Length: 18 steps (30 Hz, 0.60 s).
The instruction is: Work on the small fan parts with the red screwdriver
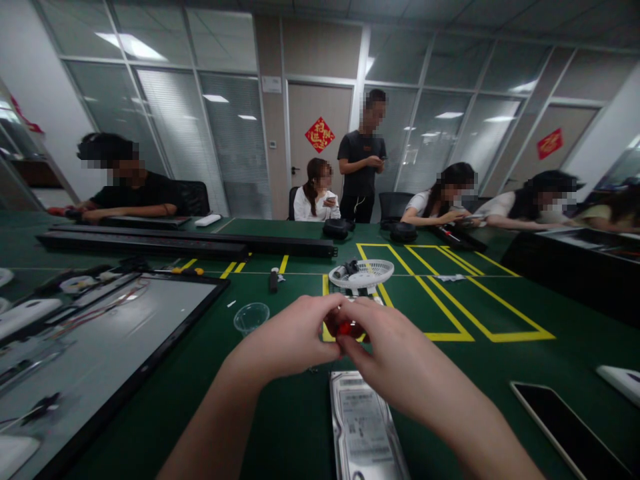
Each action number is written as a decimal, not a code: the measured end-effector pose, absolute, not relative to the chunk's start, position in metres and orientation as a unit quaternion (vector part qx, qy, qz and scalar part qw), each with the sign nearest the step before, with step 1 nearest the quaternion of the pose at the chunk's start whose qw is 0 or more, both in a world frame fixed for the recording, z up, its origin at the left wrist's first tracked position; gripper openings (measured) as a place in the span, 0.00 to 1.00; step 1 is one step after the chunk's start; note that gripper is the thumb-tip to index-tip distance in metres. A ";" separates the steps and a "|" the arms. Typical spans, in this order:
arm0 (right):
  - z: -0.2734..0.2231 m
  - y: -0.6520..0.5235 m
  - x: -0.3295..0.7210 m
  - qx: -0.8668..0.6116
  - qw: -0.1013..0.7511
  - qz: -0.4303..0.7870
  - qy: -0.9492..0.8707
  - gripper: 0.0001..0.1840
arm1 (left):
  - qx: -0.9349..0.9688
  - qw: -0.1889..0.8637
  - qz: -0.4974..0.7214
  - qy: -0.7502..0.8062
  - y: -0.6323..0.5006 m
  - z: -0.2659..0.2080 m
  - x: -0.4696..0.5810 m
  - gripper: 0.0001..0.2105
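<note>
The left hand (287, 337) and right hand (393, 333) meet near the middle of the frame, fingers curled closely together around a small red object (345, 329) — mostly hidden by them, so its shape I cannot tell. Below, at bottom centre, a hard drive (364, 427) lies label up on the green table (450, 393). A clear cup (251, 319) stands left of centre; a white basket (385, 272) sits just above the hands — dark items inside.
</note>
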State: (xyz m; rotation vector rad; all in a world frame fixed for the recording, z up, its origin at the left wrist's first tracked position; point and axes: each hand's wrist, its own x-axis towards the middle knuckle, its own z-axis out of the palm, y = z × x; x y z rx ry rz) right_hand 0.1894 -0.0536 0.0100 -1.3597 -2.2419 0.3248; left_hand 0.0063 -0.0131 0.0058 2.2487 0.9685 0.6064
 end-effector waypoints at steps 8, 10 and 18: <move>0.010 -0.054 0.189 -0.501 0.244 0.126 -0.821 0.08 | 0.850 0.313 0.230 0.355 -0.013 0.005 0.007 0.15; 0.010 -0.054 0.190 -0.492 0.248 0.127 -0.825 0.08 | 0.851 0.309 0.229 0.356 -0.013 0.004 0.007 0.15; 0.010 -0.052 0.190 -0.517 0.247 0.121 -0.811 0.05 | 0.844 0.327 0.233 0.356 -0.015 0.006 0.009 0.16</move>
